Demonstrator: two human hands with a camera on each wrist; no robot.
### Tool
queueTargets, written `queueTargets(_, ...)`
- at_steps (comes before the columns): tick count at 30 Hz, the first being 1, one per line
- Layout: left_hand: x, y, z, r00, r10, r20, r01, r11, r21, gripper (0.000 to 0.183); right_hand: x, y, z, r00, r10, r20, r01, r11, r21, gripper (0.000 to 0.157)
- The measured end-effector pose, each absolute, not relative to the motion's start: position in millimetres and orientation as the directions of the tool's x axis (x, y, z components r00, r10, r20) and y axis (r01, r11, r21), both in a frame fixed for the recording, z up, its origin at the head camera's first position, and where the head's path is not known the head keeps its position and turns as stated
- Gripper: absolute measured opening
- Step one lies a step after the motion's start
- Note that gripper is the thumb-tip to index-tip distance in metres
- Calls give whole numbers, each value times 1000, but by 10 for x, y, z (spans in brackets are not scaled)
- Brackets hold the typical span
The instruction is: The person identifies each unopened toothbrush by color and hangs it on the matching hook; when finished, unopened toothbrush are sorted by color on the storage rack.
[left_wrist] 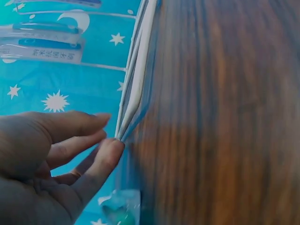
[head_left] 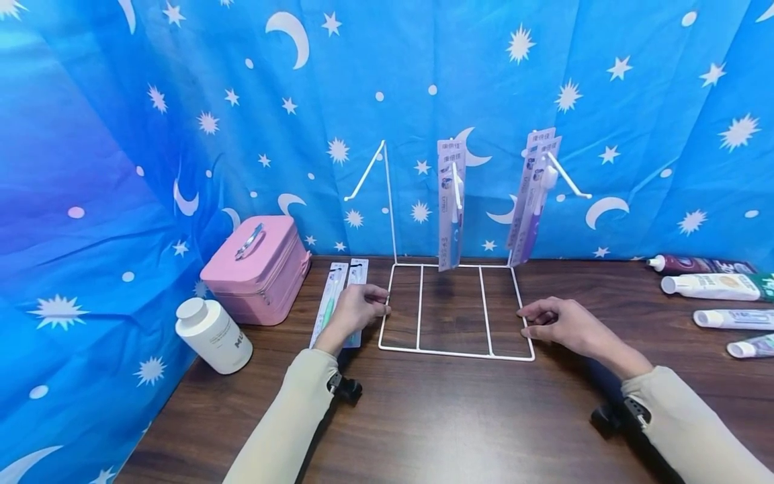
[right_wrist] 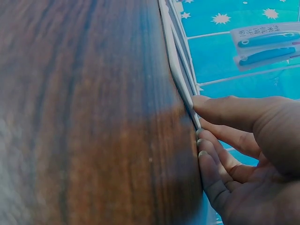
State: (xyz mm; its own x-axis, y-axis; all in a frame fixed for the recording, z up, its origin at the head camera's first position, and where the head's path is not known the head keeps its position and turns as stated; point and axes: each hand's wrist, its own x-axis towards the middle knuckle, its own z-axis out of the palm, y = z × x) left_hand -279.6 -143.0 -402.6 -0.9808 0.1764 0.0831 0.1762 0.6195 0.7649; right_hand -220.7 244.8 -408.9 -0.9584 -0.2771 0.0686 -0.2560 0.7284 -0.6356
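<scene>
A white wire display rack (head_left: 456, 354) stands on the table, its base a rectangle with crossbars and its back carrying several hooks. My left hand (head_left: 357, 310) is at the rack's left side; in the left wrist view one fingertip (left_wrist: 115, 146) is right at the wire and another stays slightly apart. On the opposite side my right hand (head_left: 562, 324) pinches the base wire between its fingertips (right_wrist: 200, 103). Packaged toothbrushes hang from the middle hook (head_left: 450, 215) and the right hook (head_left: 538, 202). The left hook (head_left: 365, 171) is bare.
Two packaged toothbrushes (head_left: 329, 296) lie left of the rack, partly behind my left hand. A pink case (head_left: 260, 269) and a tilted white bottle (head_left: 214, 336) stand farther left. Several toothpaste tubes (head_left: 713, 286) lie at the right. A blue star-patterned cloth (head_left: 393, 67) hangs behind.
</scene>
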Motion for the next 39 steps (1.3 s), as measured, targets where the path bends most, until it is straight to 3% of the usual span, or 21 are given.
queueTargets(6,-2809,-1493,-3926,-965,128,229,255,665,702,24,-2192,2459,-4097,-956,-277,93,-272,724,-634,34)
queueTargets(17,-3029,-1696,-3796,-939,-64,337,197,703,684,26,-2185,2465,-4088,-957,-275,92,-270,723,-636,34)
queueTargets(39,-3395,-1671,-3870,-975,-179,134,-51,760,647,28,-2212,2486,-4130,-955,-280,96,-272,707,-652,34)
